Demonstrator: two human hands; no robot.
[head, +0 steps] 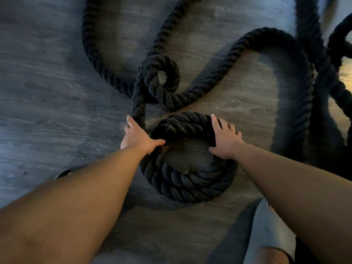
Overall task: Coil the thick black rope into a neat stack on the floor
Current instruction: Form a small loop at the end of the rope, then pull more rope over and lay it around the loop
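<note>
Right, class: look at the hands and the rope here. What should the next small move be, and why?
Probably the left hand should sweep the loose rope it holds round onto the coil as the next turn, since the right hand lies flat on the coil's right side, steadying it, and much rope lies uncoiled beyond.
</note>
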